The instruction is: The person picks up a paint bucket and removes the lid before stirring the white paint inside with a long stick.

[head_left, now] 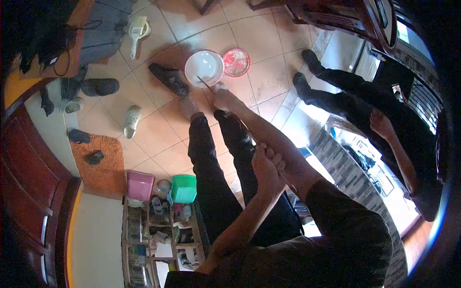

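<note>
My right hand (224, 98) is closed around the lower part of a long thin stick (205, 83), just beside a bucket (187, 77) of white liquid that looks like paint. The stick's lower end reaches into the bucket. Higher up, my left hand (268, 169) wraps round the same stick, close to my right forearm. A red lid (236, 62) smeared with white lies on the tiles against the bucket's right side. A dark shoe (169, 79) is left of the bucket, near my feet.
A paint brush and a roll of tape (138, 31) lie up left. Several loose shoes, among them a pale clog (132, 122), dot the floor near an orange mat (103, 168). A shelf (158, 223) stands lower left. Another person (384, 115) is at the right.
</note>
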### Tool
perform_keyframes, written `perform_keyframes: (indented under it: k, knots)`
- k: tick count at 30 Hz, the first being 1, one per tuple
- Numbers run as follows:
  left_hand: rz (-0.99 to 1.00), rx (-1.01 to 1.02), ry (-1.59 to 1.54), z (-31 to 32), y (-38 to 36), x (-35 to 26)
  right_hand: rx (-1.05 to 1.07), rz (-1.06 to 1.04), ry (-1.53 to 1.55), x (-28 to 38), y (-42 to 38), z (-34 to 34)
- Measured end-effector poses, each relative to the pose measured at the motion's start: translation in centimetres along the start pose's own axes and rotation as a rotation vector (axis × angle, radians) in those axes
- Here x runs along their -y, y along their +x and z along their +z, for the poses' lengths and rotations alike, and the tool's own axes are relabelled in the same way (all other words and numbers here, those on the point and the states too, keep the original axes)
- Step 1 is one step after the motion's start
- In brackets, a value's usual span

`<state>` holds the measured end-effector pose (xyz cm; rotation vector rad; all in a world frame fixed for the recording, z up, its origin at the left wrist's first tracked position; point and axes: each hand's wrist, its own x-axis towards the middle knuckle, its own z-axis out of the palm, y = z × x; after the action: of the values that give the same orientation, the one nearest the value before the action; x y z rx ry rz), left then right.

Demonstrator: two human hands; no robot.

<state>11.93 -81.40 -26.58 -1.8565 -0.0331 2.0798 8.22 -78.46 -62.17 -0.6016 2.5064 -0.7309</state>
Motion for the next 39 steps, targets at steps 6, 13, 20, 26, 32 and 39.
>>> perform_keyframes:
  k: [6,13,20,26,32,39]
  knots:
    - [-0.072,0.040,0.071,0.2,1.2,-1.3,0.178,0.379,-0.083,1.8,2.7,-6.8]
    - [-0.045,0.022,-0.032,-1.1,0.6,-0.6,0.280,0.312,-0.008,3.8,0.1,-3.8]
    - [0.032,0.185,-0.036,0.7,1.9,-1.8,0.368,0.254,-0.089,4.6,3.9,-10.9]
    - [-0.021,-0.011,0.006,-1.5,0.4,1.5,0.177,0.366,-0.024,6.3,-0.6,-8.1]
    - [-0.038,-0.059,0.143,-3.1,0.7,0.7,0.351,0.779,1.453,-2.5,-3.0,1.6]
    - [-0.049,0.208,0.197,-5.5,0.5,-1.5,0.320,1.193,1.909,-2.7,-3.0,1.9]
